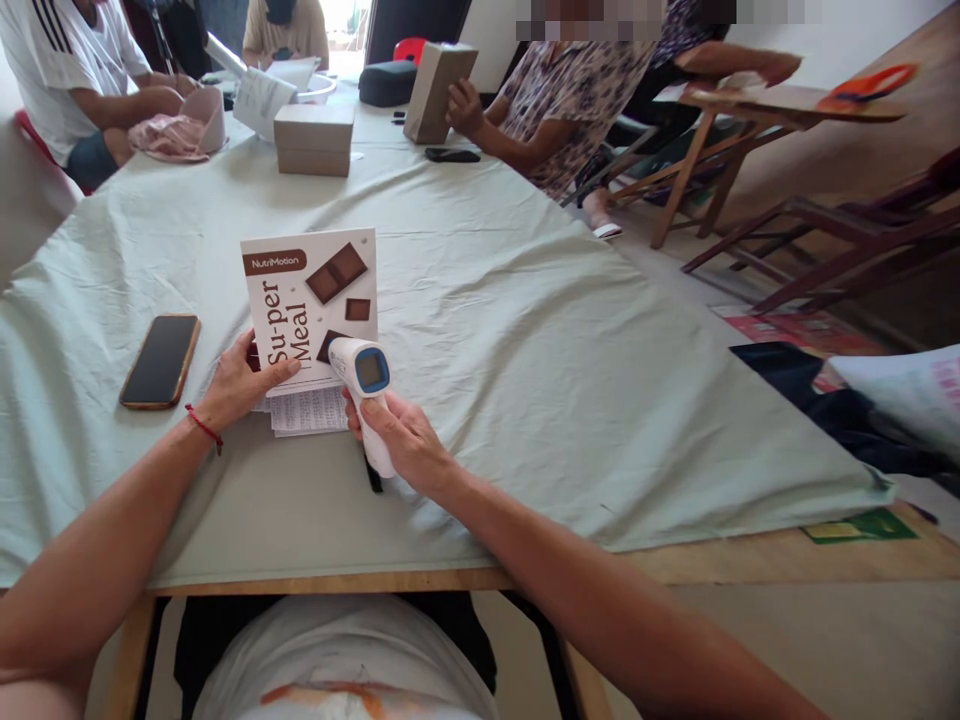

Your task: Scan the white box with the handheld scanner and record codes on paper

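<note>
My left hand (251,377) grips the lower left corner of a white and brown box (330,270) printed "NutriMotion Su-per Meal", its thumb on the front face. The box stands upright, its printed front towards me. Wrapped around the handle of a white infrared thermometer (360,365) with a blue-rimmed screen is my right hand (401,435). The thermometer's head overlaps the box's lower right part; whether they touch I cannot tell. Printed paper (311,412) lies under the box. A dark thin object (373,478) shows partly below the thermometer.
A phone (160,362) lies left of my left hand on the cloth-covered table (525,400). Farther back are a cardboard box (313,140), a black case (388,83) and a dark object (452,155). At the right, a person holds another carton (439,92). Other people sit around.
</note>
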Motion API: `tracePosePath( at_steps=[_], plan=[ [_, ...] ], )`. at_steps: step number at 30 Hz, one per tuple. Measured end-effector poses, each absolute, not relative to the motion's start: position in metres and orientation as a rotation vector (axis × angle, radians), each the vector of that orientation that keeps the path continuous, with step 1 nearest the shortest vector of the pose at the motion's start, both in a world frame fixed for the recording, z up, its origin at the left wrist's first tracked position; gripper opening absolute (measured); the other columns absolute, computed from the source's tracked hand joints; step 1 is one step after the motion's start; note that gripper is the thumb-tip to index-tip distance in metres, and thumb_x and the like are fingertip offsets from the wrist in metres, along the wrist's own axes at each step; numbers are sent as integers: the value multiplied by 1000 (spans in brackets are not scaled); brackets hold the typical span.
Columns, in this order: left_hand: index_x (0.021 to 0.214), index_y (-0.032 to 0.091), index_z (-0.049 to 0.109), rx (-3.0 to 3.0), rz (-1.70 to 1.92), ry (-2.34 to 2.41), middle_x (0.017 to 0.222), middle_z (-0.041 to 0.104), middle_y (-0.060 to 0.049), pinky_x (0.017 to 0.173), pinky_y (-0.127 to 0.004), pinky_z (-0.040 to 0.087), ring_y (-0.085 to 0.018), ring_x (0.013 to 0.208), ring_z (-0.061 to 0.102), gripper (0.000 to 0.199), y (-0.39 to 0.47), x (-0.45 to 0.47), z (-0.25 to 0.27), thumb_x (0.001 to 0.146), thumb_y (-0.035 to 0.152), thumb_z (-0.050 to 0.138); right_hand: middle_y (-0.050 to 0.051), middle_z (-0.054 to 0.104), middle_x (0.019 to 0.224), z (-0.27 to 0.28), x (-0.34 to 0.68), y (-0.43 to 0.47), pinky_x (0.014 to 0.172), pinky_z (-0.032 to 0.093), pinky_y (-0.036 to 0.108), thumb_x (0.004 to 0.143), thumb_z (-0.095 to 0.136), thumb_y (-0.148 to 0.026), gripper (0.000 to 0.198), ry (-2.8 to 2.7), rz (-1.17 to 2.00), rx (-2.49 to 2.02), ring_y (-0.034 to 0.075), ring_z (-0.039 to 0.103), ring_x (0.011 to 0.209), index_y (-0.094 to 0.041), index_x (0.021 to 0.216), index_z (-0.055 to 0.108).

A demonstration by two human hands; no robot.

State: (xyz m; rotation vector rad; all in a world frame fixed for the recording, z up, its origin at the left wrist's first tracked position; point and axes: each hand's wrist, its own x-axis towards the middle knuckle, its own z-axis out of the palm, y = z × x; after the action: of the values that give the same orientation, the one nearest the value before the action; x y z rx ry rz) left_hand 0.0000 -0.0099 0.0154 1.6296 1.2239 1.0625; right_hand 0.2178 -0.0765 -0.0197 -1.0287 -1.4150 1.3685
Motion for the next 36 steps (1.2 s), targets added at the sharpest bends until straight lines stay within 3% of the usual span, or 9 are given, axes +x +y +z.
tracePosePath(
  at_steps=[14, 24, 36],
  plan=[
    [109, 16, 55, 1581, 1042, 1148, 107, 71, -12, 78, -38, 60, -28, 95, 70, 63, -9, -1, 17, 61, 44, 85, -1, 48, 69, -12, 219, -80, 57, 36, 26, 84, 55, -60, 39, -1422, 1309, -1108, 14, 42, 64, -21, 81, 55],
    [108, 19, 56, 1684, 1016, 1227, 109, 72, -9, 82, -41, 60, -30, 100, 69, 62, -10, -3, 18, 60, 45, 86, -2, 48, 67, 6, 214, -81, 57, 34, 27, 67, 69, -47, 32, -1330, 1500, -1055, 12, 41, 61, -20, 72, 54],
    [102, 15, 60, 1558, 1189, 1335, 109, 70, -12, 86, -37, 58, -28, 102, 68, 59, 1, -15, 12, 60, 48, 86, -1, 48, 63, 16, 230, -88, 52, 38, 26, 65, 73, -45, 30, -1204, 1273, -996, 12, 43, 58, -20, 68, 56]
  ],
)
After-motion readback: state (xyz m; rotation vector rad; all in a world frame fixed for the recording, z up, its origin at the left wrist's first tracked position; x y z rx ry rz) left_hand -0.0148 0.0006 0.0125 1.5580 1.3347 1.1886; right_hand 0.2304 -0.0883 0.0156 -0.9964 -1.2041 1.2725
